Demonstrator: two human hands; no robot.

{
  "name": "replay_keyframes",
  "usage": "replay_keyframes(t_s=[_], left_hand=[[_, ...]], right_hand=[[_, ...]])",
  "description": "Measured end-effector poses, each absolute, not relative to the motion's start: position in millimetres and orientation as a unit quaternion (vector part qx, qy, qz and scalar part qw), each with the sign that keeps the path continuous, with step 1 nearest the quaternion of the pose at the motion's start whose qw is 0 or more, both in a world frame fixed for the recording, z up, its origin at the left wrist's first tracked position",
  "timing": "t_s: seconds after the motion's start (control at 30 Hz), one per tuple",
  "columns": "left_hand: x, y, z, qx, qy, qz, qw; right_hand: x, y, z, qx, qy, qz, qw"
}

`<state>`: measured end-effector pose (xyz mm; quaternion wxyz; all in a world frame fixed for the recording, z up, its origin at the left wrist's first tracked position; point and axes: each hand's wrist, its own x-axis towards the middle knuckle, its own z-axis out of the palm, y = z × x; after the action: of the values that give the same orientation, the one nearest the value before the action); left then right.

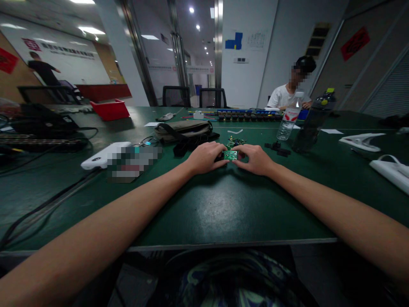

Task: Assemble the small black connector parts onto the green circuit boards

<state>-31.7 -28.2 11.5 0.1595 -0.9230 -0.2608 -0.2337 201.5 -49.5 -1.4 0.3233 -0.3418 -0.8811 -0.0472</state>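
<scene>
Between my two hands is a small green circuit board, pinched at its left and right ends just above the green table. My left hand has thumb and fingers closed on the left end, where something dark also shows. On the right end, my right hand grips with thumb and forefinger. Right behind the board lies a small pile of more green circuit boards. Several black plastic pieces lie to the right of my right hand.
A grey-brown pouch with a black strap lies behind my left hand. A white power bank with a cable is left. A clear water bottle and a dark bottle stand right. Across the table sits a person.
</scene>
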Motion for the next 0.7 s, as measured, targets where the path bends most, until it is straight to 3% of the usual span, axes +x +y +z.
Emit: replay_keyframes(t_s=[0.7], left_hand=[[-31.2,-29.1,12.6,-0.924,-0.26,-0.234,0.153]], right_hand=[[201.4,-50.1,-0.9,-0.343,-0.881,-0.042,0.323]])
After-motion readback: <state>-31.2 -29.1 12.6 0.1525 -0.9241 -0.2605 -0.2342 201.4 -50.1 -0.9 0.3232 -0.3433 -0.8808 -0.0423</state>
